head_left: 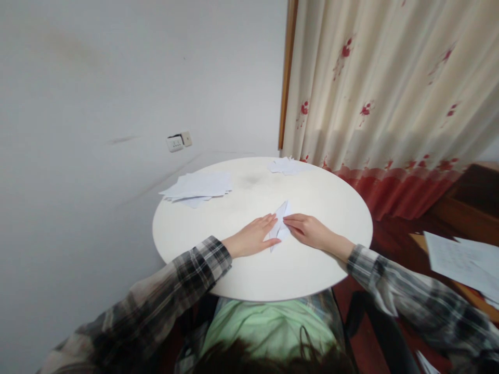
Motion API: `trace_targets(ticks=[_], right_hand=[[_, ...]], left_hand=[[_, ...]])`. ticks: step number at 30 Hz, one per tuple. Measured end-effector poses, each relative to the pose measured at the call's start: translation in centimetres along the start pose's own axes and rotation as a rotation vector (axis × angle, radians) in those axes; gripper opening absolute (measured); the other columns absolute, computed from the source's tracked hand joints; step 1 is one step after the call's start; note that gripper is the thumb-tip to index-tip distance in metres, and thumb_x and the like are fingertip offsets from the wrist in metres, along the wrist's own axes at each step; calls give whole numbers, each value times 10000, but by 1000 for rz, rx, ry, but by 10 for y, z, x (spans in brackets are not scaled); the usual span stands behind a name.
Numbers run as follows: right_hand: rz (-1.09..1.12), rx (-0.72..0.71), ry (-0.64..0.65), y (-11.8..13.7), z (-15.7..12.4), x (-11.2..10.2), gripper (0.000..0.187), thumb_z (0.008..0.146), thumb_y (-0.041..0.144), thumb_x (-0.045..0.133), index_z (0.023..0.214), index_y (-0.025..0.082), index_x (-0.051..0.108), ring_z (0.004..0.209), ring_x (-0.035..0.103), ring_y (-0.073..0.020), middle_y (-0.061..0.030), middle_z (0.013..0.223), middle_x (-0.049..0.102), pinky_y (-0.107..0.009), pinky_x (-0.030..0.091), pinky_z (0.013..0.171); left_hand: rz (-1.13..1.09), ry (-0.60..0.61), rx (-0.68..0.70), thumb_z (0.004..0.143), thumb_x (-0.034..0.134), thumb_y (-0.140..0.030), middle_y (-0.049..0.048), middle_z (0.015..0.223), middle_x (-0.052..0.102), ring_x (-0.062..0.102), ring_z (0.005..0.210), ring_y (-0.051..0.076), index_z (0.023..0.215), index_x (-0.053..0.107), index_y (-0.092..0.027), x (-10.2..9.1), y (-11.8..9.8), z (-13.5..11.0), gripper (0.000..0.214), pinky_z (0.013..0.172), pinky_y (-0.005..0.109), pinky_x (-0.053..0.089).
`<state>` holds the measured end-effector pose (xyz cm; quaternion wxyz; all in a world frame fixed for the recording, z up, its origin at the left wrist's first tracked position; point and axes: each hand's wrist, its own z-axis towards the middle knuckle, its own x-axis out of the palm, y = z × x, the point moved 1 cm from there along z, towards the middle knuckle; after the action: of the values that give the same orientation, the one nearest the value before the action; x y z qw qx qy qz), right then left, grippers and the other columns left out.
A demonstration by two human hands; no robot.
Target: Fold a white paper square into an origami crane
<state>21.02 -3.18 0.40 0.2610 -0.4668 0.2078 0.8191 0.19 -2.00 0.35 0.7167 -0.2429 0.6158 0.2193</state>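
Observation:
A small piece of folded white paper lies on the round white table in front of me, its narrow point facing away. From the left, my left hand rests flat over the paper's edge, fingers stretched out and thumb spread apart near its lower end. My right hand comes in from the other side, its fingers bunched together on the paper's right edge. Part of the paper is hidden beneath the fingers of both hands.
A stack of white paper sheets sits at the table's left back. More white paper pieces lie at the far edge. A wall socket is behind. Right of the table, written sheets rest on a wooden surface, below a curtain.

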Motion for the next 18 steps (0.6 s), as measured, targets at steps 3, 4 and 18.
trace_targets(ticks=[3,4,18], right_hand=[[18,2,-3,1,-1,-1,327,850,173,400,1109,130,594,1045,569,-204,-132,1126,610,-368,481,902],[19,0,-2,1,-1,-2,329,849,170,400,1111,130,593,1048,569,-205,-132,1129,608,-369,481,903],[-3,-13,20,0,-2,0,345,831,144,398,1121,125,585,1080,542,-199,-115,1135,607,-353,464,927]], left_hand=[[-4,40,-5,868,239,-579,137,1462,158,133,1354,220,1383,201,-122,1,1,-1,690,1078,372,166],[-7,43,-4,867,233,-584,134,1464,155,130,1355,220,1385,196,-126,1,1,-1,693,1078,373,164],[16,17,32,851,252,-605,127,1433,272,235,1322,233,1368,254,-115,-4,2,2,711,1059,337,190]])
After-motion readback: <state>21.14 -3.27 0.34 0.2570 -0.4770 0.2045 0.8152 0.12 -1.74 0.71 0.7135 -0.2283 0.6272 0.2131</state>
